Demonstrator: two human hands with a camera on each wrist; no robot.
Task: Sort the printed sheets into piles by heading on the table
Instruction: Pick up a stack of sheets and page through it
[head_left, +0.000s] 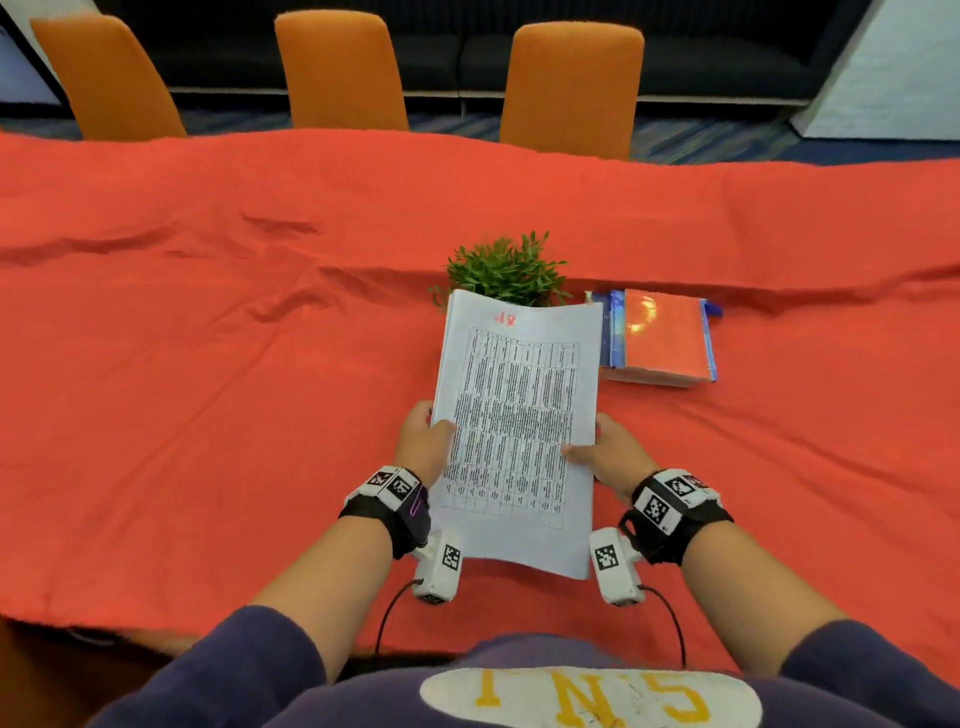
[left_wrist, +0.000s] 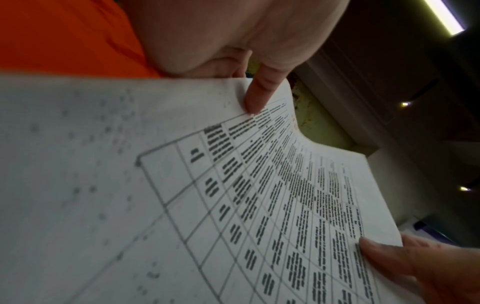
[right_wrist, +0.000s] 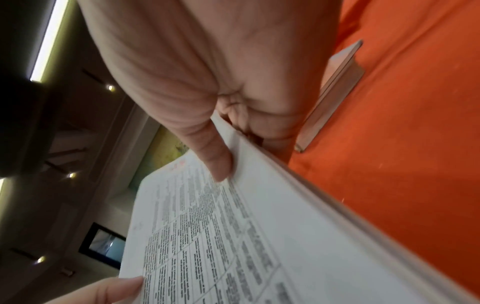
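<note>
printed sheets (head_left: 519, 431): one stack, top page a dense table with a red mark near its head; you hold it raised above the red tablecloth (head_left: 208, 364), in front of you. your left hand (head_left: 423, 441) grips its left edge, thumb on top. your right hand (head_left: 605, 452) grips its right edge, thumb on top. beyond: potted plant (head_left: 506, 273); books (head_left: 660, 338), just right of the stack. far side: orange chairs (head_left: 343, 73).

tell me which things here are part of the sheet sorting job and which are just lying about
Part of the job:
- stack of printed sheets
- left hand, gripping its left edge
- right hand, gripping its right edge
- red-covered table

Just lying about:
- potted plant
- books
- orange chairs
</note>
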